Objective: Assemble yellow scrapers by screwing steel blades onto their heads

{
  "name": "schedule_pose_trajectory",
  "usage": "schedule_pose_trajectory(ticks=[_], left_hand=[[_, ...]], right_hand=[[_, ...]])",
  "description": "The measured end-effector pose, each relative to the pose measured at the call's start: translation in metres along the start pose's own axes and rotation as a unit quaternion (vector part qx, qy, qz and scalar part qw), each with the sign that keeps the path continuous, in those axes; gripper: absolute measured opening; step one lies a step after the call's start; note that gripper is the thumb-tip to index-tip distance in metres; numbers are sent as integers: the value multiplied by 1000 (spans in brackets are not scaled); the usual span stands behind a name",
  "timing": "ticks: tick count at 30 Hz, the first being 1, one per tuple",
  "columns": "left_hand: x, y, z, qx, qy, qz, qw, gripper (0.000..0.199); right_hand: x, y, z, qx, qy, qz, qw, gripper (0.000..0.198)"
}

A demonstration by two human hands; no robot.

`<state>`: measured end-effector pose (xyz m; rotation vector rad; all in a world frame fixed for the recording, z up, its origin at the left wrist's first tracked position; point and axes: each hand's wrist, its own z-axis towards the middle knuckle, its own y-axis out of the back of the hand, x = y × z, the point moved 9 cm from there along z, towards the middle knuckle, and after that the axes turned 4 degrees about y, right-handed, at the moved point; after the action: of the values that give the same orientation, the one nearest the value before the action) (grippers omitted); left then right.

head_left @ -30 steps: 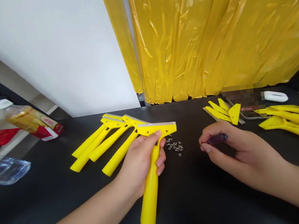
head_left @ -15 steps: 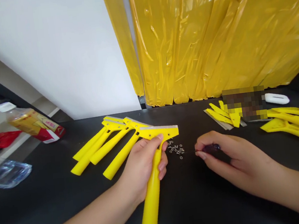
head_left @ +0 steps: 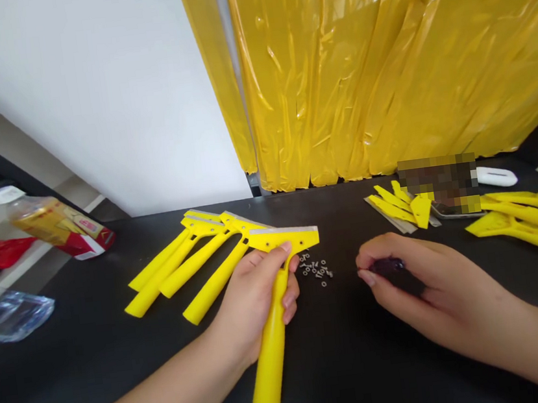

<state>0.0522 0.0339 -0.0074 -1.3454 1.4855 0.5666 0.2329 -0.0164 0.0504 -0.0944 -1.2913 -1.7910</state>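
My left hand (head_left: 255, 294) is closed around the neck of a yellow scraper (head_left: 269, 371), thumb pressed on its head. A metal blade strip runs along the scraper's far edge, and two holes show in the head. Fingers of my right hand (head_left: 421, 281) pinch a small screwdriver (head_left: 387, 266) with a dark purple handle; its shaft is hard to make out. Between the hands lies a loose pile of small screws and nuts (head_left: 314, 268). Several more yellow scrapers (head_left: 173, 265) with blades rest fanned out beyond my left hand.
Back right are small yellow plates (head_left: 394, 206) with metal strips, a blurred-out object (head_left: 438, 181) and a white oval case (head_left: 496, 176). Yellow handles (head_left: 536, 221) lie at the right edge. A drink bottle (head_left: 60, 220) and clear plastic bag (head_left: 13, 314) are at left on the black table (head_left: 124, 376).
My right hand has shifted slightly right with the screwdriver, away from the screws. My left hand keeps the scraper in nearly the same place.
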Motion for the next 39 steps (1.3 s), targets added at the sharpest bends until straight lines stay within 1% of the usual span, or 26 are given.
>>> schedule_pose_trajectory(ticks=[12,22,27,33,39], left_hand=[[3,0,0,1,4,5,1000,35],[4,0,0,0,6,3,1000,36],[5,1,0,0,8,5,1000,36],[7,0,1,6,11,7,1000,37],[7,0,1,5,10,9,1000,37]], right_hand=[[-3,1,1,-6,-16,2,1000,14],[-7,3,-3,-15,-27,15,999,15],[-9,5,0,-27,-41,27,998,11],[-16,2,-2,-25,-75,59,995,6],[-29,-1,-4,-37,-132,102,985,5]])
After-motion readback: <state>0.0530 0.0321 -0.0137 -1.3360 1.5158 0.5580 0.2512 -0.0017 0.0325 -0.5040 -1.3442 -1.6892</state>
